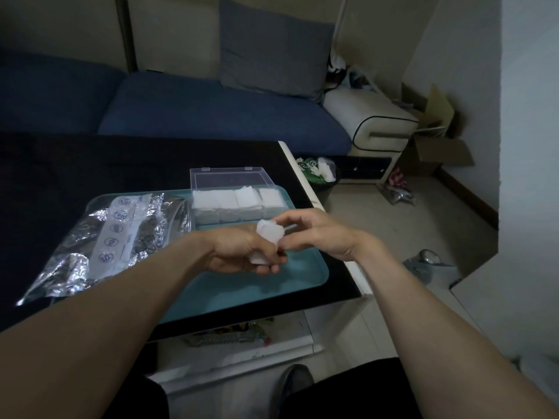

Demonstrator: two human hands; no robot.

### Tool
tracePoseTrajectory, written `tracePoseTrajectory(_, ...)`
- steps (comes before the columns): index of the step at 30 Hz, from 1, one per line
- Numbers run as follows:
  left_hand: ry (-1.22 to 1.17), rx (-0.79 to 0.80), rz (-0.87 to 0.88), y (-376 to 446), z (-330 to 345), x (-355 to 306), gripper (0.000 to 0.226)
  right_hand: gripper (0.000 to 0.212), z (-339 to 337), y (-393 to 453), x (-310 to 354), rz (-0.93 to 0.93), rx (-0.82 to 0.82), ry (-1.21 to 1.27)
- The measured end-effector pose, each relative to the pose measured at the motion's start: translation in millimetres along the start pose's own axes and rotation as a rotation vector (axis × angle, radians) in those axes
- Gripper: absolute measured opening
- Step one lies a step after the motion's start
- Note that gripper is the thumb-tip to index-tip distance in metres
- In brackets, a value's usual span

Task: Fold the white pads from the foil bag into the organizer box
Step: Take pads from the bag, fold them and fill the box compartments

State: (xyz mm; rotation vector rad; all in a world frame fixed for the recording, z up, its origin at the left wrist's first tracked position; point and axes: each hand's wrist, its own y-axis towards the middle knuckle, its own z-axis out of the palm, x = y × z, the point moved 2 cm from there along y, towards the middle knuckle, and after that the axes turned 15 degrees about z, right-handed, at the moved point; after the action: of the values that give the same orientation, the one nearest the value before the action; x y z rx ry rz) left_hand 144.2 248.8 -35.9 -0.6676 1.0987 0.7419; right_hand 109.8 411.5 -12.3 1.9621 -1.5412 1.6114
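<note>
Pad [270, 234] sits gripped in our left hand [242, 252], right hand [314, 232] pinching its edge; organizer box [236, 204] lies just beyond.

The pad [270, 234] is white, as are the pads in the box [235, 201]. The box [230, 173] is clear plastic. The bag [99, 237] is crinkled silver foil with a pale strip printed with a row of dark round symbols. The tray [296, 273] is teal. The table [90, 164] is black with a white edge. The sofa [181, 116] is dark blue with a white arm piped in black; its cushion [272, 49] is grey-blue. The carton [435, 146] is brown.
</note>
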Motion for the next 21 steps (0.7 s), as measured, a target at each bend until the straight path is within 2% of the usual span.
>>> tracePoseTrajectory(3, 0.051, 0.045, -0.013, -1.1, 2.5, -5.1, 0.026, 0.021, -0.4, 2.5, -6.7, 0.035, 0.06, 0.138)
tracePoseTrajectory(6, 0.093, -0.009, -0.012, -1.8, 9.3, -11.3, 0.024, 0.018, -11.8, 1.5, -10.2, 0.016, 0.119, 0.317)
tracePoseTrajectory(7, 0.188, -0.021, -0.005, -2.3, 9.4, -13.8, 0.029, 0.018, -16.3, 2.1, -10.3, 0.015, 0.107, 0.38)
tracePoseTrajectory(9, 0.612, -0.078, 0.035, -3.7, 3.9, -20.9, 0.033, 0.018, -25.1, 5.4, -8.6, 0.022, 0.004, 0.475)
tracePoseTrajectory(11, 1.043, -0.263, 0.192, 0.2, -10.7, -30.5, 0.029, 0.014, -32.2, 13.6, -5.9, 0.032, -0.145, 0.551)
tracePoseTrajectory(13, 1.259, -0.45, 0.335, 7.5, -24.4, -38.7, 0.027, 0.016, -33.0, 26.1, -1.0, 0.057, -0.273, 0.602)
tracePoseTrajectory(14, 1.345, -0.493, 0.371, 13.9, -29.4, -39.4, 0.031, 0.02, -32.3, 33.9, 0.3, 0.073, -0.331, 0.614)
tracePoseTrajectory(16, 1.539, -0.462, 0.325, 29.6, -35.6, -36.4, 0.044, 0.029, -32.3, 52.2, 1.9, 0.097, -0.439, 0.615)
tracePoseTrajectory(18, 1.744, -0.343, 0.178, 44.3, -41.4, -29.4, 0.055, 0.038, -31.6, 68.8, 0.1, 0.131, -0.555, 0.571)
tracePoseTrajectory(21, 1.865, -0.153, 0.0, 60.1, -59.6, -19.9, 0.064, 0.045, -24.4, 84.8, -0.8, 0.219, -0.672, 0.407)
